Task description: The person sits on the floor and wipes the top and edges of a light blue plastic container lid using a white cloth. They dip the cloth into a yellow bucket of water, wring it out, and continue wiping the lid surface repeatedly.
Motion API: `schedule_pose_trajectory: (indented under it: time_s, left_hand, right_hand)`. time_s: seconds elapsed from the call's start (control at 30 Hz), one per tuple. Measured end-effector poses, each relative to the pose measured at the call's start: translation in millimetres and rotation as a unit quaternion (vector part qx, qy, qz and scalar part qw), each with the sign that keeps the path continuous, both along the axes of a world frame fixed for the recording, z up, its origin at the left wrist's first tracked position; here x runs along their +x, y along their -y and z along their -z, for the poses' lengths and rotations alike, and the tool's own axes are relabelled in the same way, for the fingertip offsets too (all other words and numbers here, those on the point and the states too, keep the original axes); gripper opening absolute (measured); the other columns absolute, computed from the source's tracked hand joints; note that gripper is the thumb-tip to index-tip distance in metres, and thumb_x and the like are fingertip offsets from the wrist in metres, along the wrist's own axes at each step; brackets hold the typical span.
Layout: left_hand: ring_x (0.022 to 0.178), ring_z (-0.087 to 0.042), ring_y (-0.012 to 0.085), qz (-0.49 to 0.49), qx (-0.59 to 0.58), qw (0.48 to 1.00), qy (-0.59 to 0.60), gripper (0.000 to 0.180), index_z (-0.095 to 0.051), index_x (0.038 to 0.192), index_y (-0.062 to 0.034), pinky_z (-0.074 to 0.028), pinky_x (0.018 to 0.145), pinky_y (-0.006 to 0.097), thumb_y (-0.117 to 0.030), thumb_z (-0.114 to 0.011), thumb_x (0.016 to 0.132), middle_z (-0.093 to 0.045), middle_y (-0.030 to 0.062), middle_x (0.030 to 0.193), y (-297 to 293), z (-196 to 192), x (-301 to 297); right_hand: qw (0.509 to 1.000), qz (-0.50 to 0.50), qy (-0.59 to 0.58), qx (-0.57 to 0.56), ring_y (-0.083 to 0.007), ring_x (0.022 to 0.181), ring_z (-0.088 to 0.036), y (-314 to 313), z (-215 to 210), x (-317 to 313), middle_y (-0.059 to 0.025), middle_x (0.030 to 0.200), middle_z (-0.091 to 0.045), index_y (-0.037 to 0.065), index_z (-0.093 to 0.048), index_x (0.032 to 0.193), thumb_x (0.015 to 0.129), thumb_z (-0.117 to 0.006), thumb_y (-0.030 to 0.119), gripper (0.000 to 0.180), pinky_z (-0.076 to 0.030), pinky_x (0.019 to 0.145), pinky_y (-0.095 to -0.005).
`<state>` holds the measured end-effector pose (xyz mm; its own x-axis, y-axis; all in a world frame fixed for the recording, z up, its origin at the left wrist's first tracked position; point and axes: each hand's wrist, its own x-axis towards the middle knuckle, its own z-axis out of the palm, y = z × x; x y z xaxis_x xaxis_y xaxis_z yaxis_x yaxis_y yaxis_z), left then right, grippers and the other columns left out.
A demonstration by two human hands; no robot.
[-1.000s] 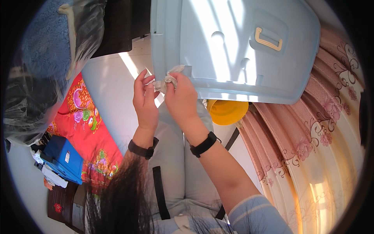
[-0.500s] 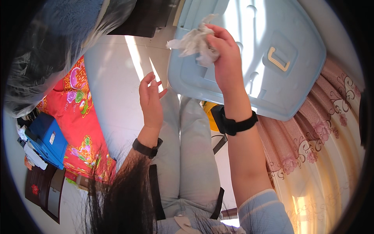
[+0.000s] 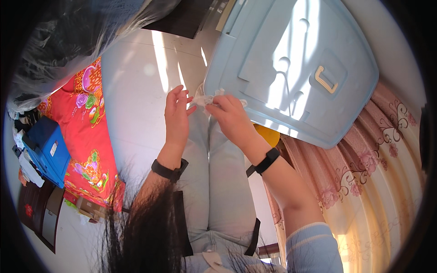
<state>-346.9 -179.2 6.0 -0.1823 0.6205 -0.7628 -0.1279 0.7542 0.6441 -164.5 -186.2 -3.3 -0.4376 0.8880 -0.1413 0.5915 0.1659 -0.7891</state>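
Note:
My left hand (image 3: pixel 175 116) and my right hand (image 3: pixel 231 117) meet just in front of the near edge of a large pale blue plastic lid (image 3: pixel 291 63) with a cream latch handle. Between their fingertips is a small crumpled white tissue or cloth (image 3: pixel 205 98). My right fingers pinch it, and my left fingers touch its other end. Each wrist wears a black band. My legs in light grey trousers (image 3: pixel 214 182) lie below the hands.
A yellow object (image 3: pixel 268 135) peeks out under the lid. A pink flowered curtain (image 3: pixel 364 182) hangs at the right. A red patterned cloth (image 3: pixel 88 136) and a blue box (image 3: pixel 45 150) lie at the left, with a clear plastic bag (image 3: pixel 77 41) above them.
My right hand, which was raised over the lid with the white tissue, has come back down to meet my left hand at the lid's near edge.

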Motion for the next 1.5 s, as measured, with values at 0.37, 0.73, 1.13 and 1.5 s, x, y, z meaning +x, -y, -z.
schedule_pose_trajectory:
  time_s: [0.37, 0.73, 1.13, 1.5]
  left_hand:
    - [0.121, -0.060, 0.0177, 0.055, -0.046, 0.976, 0.207, 0.044, -0.057, 0.139, -0.0026, -0.053, 0.098, 0.035, -0.028, -0.062, 0.104, -0.063, 0.0079, 0.130, -4.2, -52.3, 16.9]
    - [0.112, -0.065, 0.0178, 0.001, 0.056, 0.985, 0.164, 0.029, -0.063, 0.124, 0.0004, -0.055, 0.088, 0.030, 0.001, -0.067, 0.095, -0.066, 0.0085, 0.124, -15.3, -66.5, 27.3]
    - [0.120, -0.062, 0.0218, 0.100, 0.033, 0.983, 0.151, 0.047, -0.053, 0.147, -0.0031, -0.059, 0.092, 0.037, -0.009, -0.063, 0.101, -0.061, 0.0104, 0.139, -12.7, -68.1, 16.9]
    - [0.116, -0.062, 0.0263, 0.229, 0.124, 0.950, -0.173, 0.054, -0.059, 0.144, -0.0140, -0.058, 0.092, 0.036, -0.005, -0.072, 0.093, -0.061, 0.0107, 0.132, -34.8, 4.7, 42.9]
  right_hand:
    - [0.559, 0.386, -0.551, -0.485, -0.0233, 0.120, -0.062, -7.7, -73.2, 35.2, -0.0096, 0.131, -0.063, 0.005, -0.053, 0.140, 0.104, -0.053, 0.019, 0.038, -0.052, 0.101, -0.0382]
    - [0.718, 0.423, -0.365, -0.415, -0.0181, 0.120, -0.059, -4.7, -86.5, 22.9, -0.0067, 0.141, -0.056, 0.009, -0.051, 0.146, 0.107, -0.053, 0.036, 0.047, -0.049, 0.102, -0.0345]
    - [0.823, 0.457, -0.201, -0.271, -0.0174, 0.110, -0.065, -43.5, -38.2, 32.4, -0.0100, 0.119, -0.068, 0.006, -0.068, 0.133, 0.093, -0.067, 0.009, 0.041, -0.051, 0.093, -0.0288]
    - [0.984, 0.062, 0.156, 0.060, -0.0351, 0.093, -0.068, -174.4, 0.6, 19.7, -0.0134, 0.103, -0.068, 0.003, -0.075, 0.103, 0.090, -0.067, 0.004, 0.015, -0.056, 0.082, -0.0410]
